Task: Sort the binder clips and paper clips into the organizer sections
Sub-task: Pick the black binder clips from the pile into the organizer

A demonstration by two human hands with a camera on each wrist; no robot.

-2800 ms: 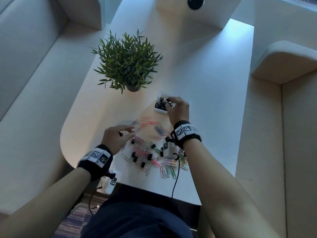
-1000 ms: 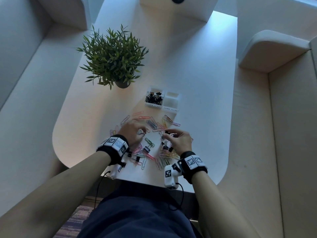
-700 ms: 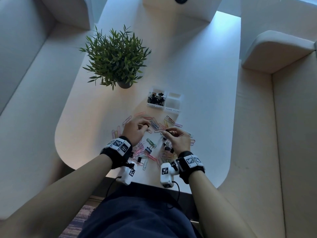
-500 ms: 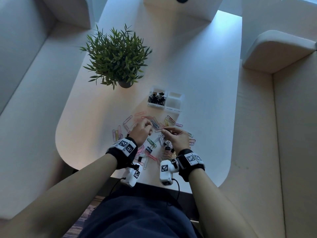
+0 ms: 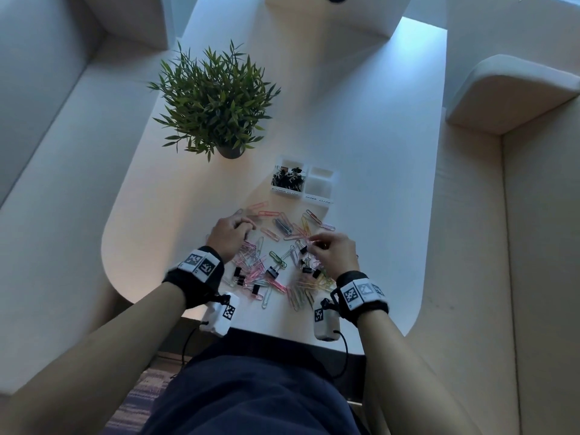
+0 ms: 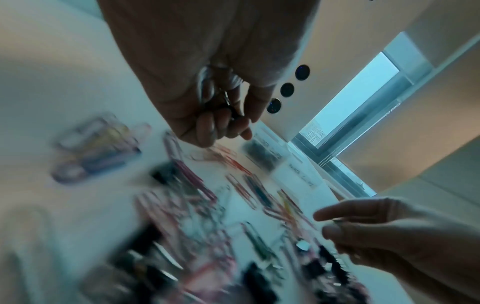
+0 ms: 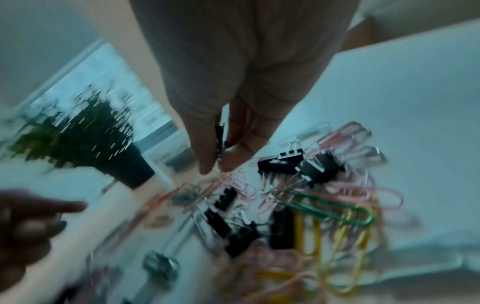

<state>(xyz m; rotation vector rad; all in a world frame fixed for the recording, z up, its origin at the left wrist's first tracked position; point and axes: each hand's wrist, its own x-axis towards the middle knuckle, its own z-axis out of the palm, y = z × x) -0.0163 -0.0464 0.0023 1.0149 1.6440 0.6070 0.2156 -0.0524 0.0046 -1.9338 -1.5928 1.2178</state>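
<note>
The white two-section organizer [image 5: 331, 196] stands past the pile; its left section holds black binder clips [image 5: 288, 180] and its right section [image 5: 320, 186] looks empty. Coloured paper clips [image 5: 284, 226] and black binder clips [image 5: 272, 273] lie mixed on the table. My left hand [image 5: 246, 229] hovers at the pile's left edge, its fingers curled round a binder clip [image 6: 221, 102]. My right hand [image 5: 314, 243] is over the pile's right side and pinches a black binder clip [image 7: 219, 139] between thumb and fingers. Both wrist views are blurred.
A potted green plant [image 5: 213, 102] stands at the back left of the white table [image 5: 361, 136]. The table's rounded front edge runs just behind my wrists. Beige upholstered seating [image 5: 533, 246] lines both sides.
My right hand has come back from the organizer to the pile and pinched up a binder clip. In the last half second my left hand slid a little leftward, away from the right.
</note>
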